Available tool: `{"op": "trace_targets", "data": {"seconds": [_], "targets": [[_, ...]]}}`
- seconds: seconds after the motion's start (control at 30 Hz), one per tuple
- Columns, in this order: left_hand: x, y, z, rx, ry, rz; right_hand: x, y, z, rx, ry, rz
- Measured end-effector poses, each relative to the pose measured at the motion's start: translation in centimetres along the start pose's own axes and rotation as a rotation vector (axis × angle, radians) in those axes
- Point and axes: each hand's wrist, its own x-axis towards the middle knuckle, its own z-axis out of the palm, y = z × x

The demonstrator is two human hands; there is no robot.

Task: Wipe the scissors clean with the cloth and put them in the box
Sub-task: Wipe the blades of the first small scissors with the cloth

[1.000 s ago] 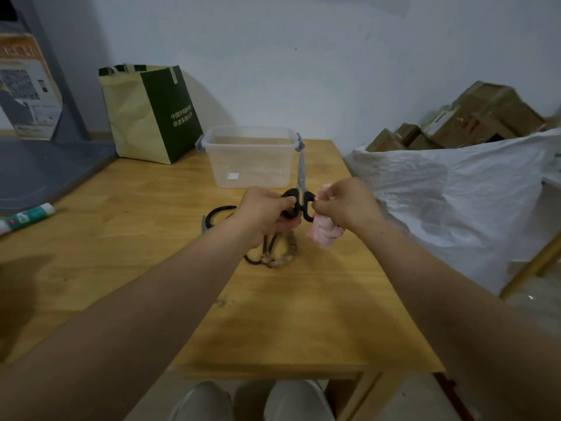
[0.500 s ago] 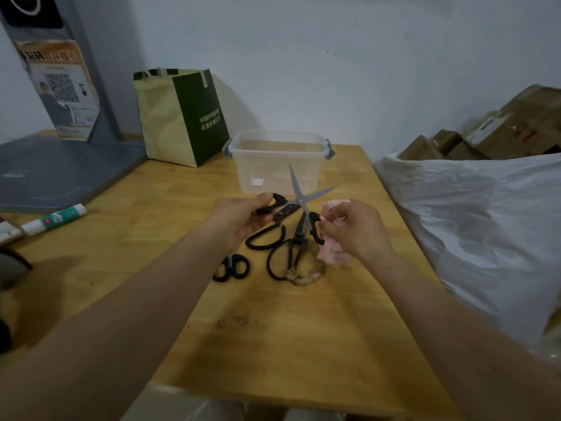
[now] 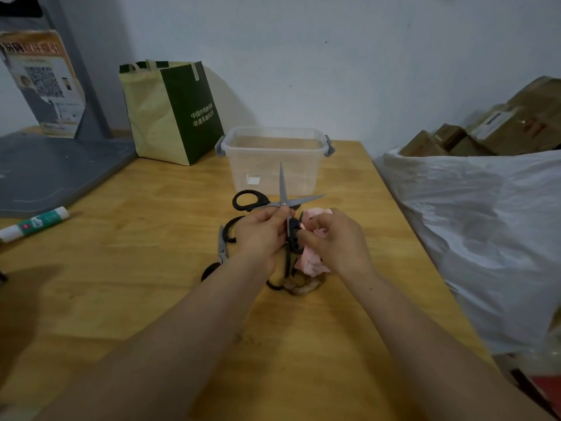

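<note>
Head camera looks down at a long wooden bench (image 3: 151, 268) where a person is cleaning a pair of grey-bladed scissors with black loop handles (image 3: 282, 185). A second ago the scissors were closed and pointing straight up. Now they are open wide: one blade points up at the far wall and the other points to the right. The left grip (image 3: 261, 235) has let go of the far loop and moved to the middle, where it pinches the scissors close to the little joint pin. The right grip (image 3: 334, 243) is curled around a bunched soft pink cloth (image 3: 309, 261), with its fingertips at the near black loop. The scissors are held up in the air, just on the near side of the clear plastic box with grey clips (image 3: 273, 165), and they are not in it yet. The box looks to have nothing in it. Opening the blades probably means the insides can now be rubbed, so the wiping is only partly done. More black-handled pairs (image 3: 222, 247) lie on the bench under the arms, waiting. The sharp tips are bare, so the fingers need care.
</note>
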Motion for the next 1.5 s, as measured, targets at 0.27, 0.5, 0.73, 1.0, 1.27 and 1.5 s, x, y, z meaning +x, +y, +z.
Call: {"op": "trace_targets", "data": {"seconds": [0.27,0.5,0.73,1.0,1.27,1.5], "targets": [[1.1,0.4,-0.8,0.250,-0.113,0.088,2.5,-0.3,-3.4,0.281,0.337,-0.001],[2.3,-0.6,-0.2,0.287,-0.167,0.153,2.7,-0.3,0.4,0.294,0.116,-0.073],[2.7,-0.9,-1.0,0.253,-0.188,0.226,2.7,0.2,1.4,0.398,0.093,-0.113],[2.5,-1.0,-1.7,0.275,-0.135,0.251,2.8,0.6,1.2,0.517,0.226,-0.066],[2.2,-0.7,-2.3,0.292,-0.193,0.294,2.4,0.2,2.3,0.337,0.131,-0.239],[2.4,-1.2,-2.0,0.317,-0.186,0.297,2.4,0.4,2.2,0.583,0.177,-0.070]]}}
